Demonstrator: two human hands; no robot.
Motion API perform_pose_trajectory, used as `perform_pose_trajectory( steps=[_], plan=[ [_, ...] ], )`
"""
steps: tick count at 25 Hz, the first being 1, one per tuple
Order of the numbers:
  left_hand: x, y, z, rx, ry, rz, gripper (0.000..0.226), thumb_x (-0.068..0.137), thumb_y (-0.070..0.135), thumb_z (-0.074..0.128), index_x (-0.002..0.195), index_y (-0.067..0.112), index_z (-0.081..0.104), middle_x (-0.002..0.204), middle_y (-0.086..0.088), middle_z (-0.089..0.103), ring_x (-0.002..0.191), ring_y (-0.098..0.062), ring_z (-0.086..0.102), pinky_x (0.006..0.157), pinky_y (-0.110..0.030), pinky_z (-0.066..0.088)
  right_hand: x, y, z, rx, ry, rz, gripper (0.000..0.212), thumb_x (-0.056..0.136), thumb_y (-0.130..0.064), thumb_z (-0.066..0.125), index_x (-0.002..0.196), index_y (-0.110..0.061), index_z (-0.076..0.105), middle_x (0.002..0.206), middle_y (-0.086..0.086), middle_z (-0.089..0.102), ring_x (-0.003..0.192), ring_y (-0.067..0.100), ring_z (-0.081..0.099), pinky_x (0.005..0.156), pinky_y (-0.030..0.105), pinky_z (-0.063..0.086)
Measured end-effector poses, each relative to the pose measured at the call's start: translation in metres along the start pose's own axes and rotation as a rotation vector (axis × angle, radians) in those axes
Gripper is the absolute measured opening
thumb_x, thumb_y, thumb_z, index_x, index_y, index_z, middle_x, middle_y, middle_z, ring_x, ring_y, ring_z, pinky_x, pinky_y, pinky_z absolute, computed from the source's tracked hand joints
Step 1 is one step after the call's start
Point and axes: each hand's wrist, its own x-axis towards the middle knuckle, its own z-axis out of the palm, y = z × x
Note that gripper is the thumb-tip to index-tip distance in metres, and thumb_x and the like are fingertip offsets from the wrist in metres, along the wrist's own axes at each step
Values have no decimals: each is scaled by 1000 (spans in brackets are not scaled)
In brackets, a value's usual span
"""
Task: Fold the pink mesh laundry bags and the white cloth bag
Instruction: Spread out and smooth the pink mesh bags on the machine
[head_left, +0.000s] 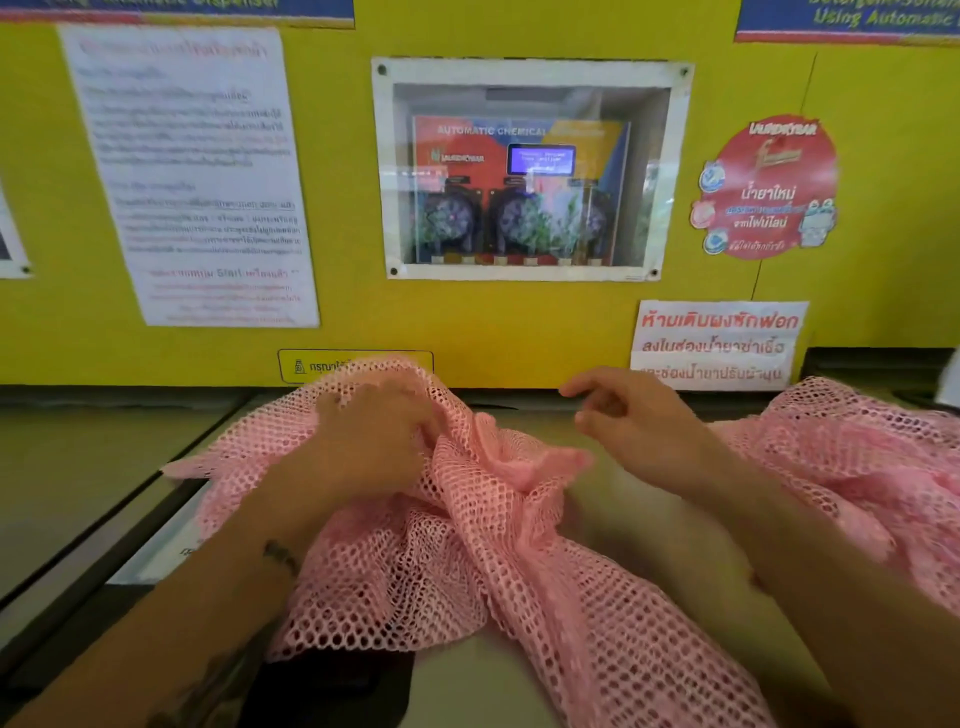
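Note:
A pink mesh laundry bag (467, 551) lies crumpled across the grey machine top (613, 499) in front of me. My left hand (371, 441) grips a bunch of its mesh near the far edge, fingers curled into the fabric. My right hand (639, 423) hovers just right of that bunch, fingers loosely bent and holding nothing. A second heap of pink mesh (852, 457) sits to the right, partly under my right forearm. Something white (949, 379) shows at the far right edge; I cannot tell what it is.
A yellow wall (493, 322) rises right behind the machine top, carrying a windowed dispenser box (530, 171), paper notices (192, 171) and a red sticker (769, 187). A dark gap (130, 509) separates this top from another grey surface on the left. A black panel (332, 686) lies near me.

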Motion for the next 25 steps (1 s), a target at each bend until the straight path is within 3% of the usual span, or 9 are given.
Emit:
perform_pose_trajectory(
  steps=[3,5,8,10,14,16,19,22,25],
  plan=[
    [-4,13,13,-232,-71,-29,29,90,40,51,116,32,57,134,-2,50,123,-23,50,107,-56,37,-4,-8,37,-107,-159,-191,36,90,-19,63,125,-26,63,116,-9,62,99,3,56,76,11,44],
    [-4,15,28,-120,-343,3,65,85,58,50,142,31,31,155,-6,26,141,-32,30,114,-58,26,2,5,47,-352,-337,-168,30,87,-21,62,116,-27,68,110,-10,66,98,8,60,79,23,47],
    [2,-4,22,-34,-447,23,98,69,70,55,150,40,8,162,-4,10,148,-31,13,119,-54,17,16,27,22,-738,-139,137,25,80,-23,63,104,-23,72,94,-3,68,87,18,64,79,36,53],
    [4,-17,9,68,-487,78,106,59,72,56,149,43,9,163,0,12,147,-25,16,119,-48,19,13,38,0,-823,71,264,42,79,-24,65,120,-16,62,113,5,60,102,26,59,89,46,53],
    [2,-25,-4,-54,-644,118,92,67,50,70,147,45,25,161,7,17,143,-19,25,117,-40,28,0,11,1,-402,139,-6,55,88,-22,61,141,-21,45,130,6,51,115,23,50,90,37,46],
    [1,-28,-5,-217,-572,102,80,64,61,67,139,49,39,154,12,32,137,-15,36,116,-44,28,-6,-6,16,-223,-183,-38,48,94,-35,58,140,-28,47,130,-4,55,117,14,52,84,24,41],
    [1,-32,-10,-472,-325,45,38,84,43,63,122,44,59,127,13,61,113,-9,57,104,-42,42,-9,-5,22,-450,-633,117,70,89,-50,61,150,-33,32,157,-7,33,142,17,31,109,34,27],
    [4,-34,-14,-356,-171,-14,35,88,29,65,122,35,60,123,3,62,109,-16,59,89,-35,49,-5,10,4,-581,-489,214,72,89,-33,65,151,-34,29,161,-4,26,146,20,24,118,41,17],
    [0,-40,-7,82,-280,-6,66,83,67,49,142,40,38,150,-5,40,138,-32,34,114,-52,29,-7,6,3,-643,-294,44,65,85,-23,61,144,-38,39,156,-7,33,143,17,28,118,51,22]
  ],
)
